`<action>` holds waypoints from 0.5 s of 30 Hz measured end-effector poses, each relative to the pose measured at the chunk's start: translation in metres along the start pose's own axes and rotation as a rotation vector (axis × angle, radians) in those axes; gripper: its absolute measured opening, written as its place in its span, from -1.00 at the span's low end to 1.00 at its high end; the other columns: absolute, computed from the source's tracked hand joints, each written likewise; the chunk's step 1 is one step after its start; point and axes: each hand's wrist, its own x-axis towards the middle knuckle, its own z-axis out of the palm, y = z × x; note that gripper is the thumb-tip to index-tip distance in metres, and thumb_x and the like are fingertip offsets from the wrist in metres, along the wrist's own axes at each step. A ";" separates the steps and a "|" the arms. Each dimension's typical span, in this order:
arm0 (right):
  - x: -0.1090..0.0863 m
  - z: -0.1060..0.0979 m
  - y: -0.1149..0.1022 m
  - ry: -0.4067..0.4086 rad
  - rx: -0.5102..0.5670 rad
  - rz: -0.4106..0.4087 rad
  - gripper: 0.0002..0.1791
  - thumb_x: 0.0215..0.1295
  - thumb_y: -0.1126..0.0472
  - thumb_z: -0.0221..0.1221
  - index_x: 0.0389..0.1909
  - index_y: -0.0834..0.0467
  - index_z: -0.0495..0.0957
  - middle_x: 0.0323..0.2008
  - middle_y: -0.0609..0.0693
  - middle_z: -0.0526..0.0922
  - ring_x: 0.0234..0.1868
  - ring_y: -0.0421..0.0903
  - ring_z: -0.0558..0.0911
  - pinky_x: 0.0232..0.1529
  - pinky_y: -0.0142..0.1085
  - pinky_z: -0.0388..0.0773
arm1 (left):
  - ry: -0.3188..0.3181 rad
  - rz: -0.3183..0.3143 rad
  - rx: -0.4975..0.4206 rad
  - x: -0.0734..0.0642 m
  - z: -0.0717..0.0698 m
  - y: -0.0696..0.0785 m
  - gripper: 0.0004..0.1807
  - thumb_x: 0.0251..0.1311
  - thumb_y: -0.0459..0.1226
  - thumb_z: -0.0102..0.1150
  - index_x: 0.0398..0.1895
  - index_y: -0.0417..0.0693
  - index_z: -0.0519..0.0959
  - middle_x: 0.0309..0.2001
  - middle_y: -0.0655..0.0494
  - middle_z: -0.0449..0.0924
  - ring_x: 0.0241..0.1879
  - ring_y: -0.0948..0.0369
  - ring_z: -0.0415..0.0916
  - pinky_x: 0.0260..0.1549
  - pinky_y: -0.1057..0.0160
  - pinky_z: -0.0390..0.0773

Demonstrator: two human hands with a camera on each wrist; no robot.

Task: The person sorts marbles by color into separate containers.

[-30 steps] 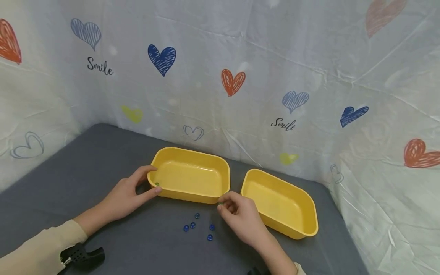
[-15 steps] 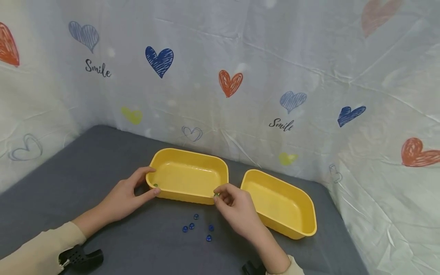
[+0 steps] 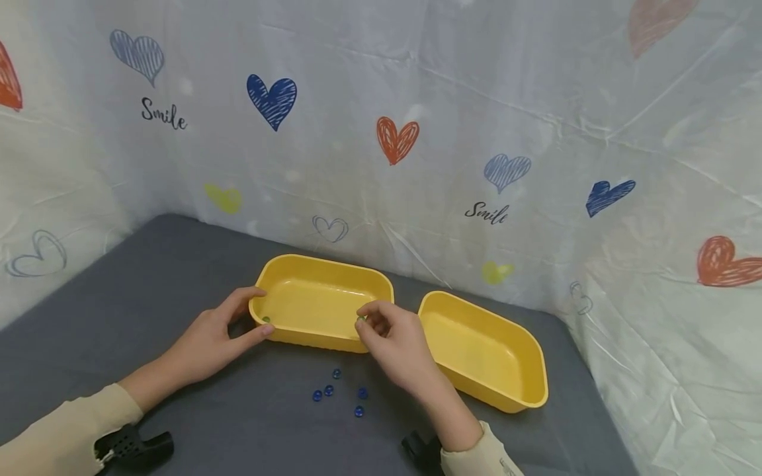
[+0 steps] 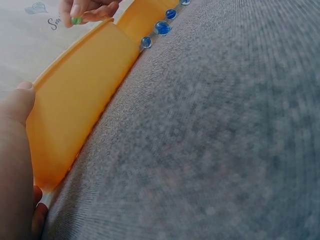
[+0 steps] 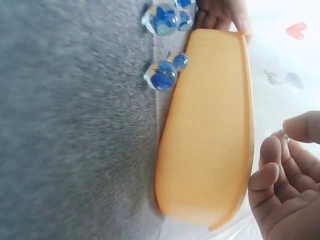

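My right hand (image 3: 400, 342) pinches a green marble (image 4: 76, 20) between thumb and fingertips, over the front right part of the left yellow tray (image 3: 321, 307). In the right wrist view the pinched marble (image 5: 285, 136) shows above the tray's rim. My left hand (image 3: 205, 344) holds the left end of that tray, with the thumb (image 4: 25, 92) on its front rim and other fingers round the end. Another green marble (image 3: 266, 320) lies inside, by the tray's left corner. Several blue marbles (image 3: 329, 391) lie on the grey cloth in front of the tray.
A second yellow tray (image 3: 476, 350) stands to the right, angled, behind my right forearm. White curtain cloth (image 3: 345, 145) with printed hearts hangs along the back and sides of the grey table (image 3: 250, 423). A black wrist mount (image 3: 133, 446) sits on my left sleeve.
My right hand has moved left and up with the green marble, from the tray's front right corner to over its inside. The left hand keeps its hold; the view shifts slightly.
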 end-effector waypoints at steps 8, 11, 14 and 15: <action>0.013 0.007 0.004 -0.002 0.012 0.050 -0.91 0.39 0.07 0.22 -0.14 -0.12 0.64 -0.43 -0.17 0.62 -0.50 -0.19 0.56 -0.48 -0.24 0.58 | -0.003 0.002 -0.005 0.000 0.001 0.001 -0.26 0.27 0.14 0.23 0.45 0.19 0.22 0.39 -0.14 0.32 0.26 -0.08 0.44 0.09 -0.19 0.50; 0.016 0.009 0.006 -0.015 0.011 0.071 -0.89 0.39 0.08 0.22 -0.13 -0.09 0.64 -0.42 -0.15 0.61 -0.53 -0.17 0.55 -0.51 -0.23 0.58 | -0.002 0.003 -0.009 0.000 0.001 0.000 -0.26 0.27 0.14 0.23 0.45 0.20 0.22 0.39 -0.13 0.34 0.26 -0.06 0.44 0.08 -0.18 0.50; 0.018 0.010 0.009 -0.020 0.005 0.084 -0.85 0.39 0.08 0.22 -0.10 -0.03 0.65 -0.41 -0.14 0.62 -0.51 -0.16 0.56 -0.49 -0.24 0.58 | -0.001 0.005 -0.014 0.000 0.001 -0.002 -0.25 0.27 0.15 0.23 0.45 0.20 0.22 0.39 -0.08 0.34 0.28 -0.02 0.43 0.08 -0.15 0.51; 0.018 0.010 0.009 -0.018 0.001 0.086 -0.84 0.39 0.07 0.22 -0.09 0.00 0.66 -0.41 -0.14 0.61 -0.50 -0.16 0.56 -0.48 -0.25 0.58 | 0.001 0.004 -0.014 0.000 0.001 -0.002 -0.25 0.27 0.15 0.23 0.45 0.20 0.22 0.39 -0.07 0.34 0.28 -0.01 0.43 0.08 -0.14 0.51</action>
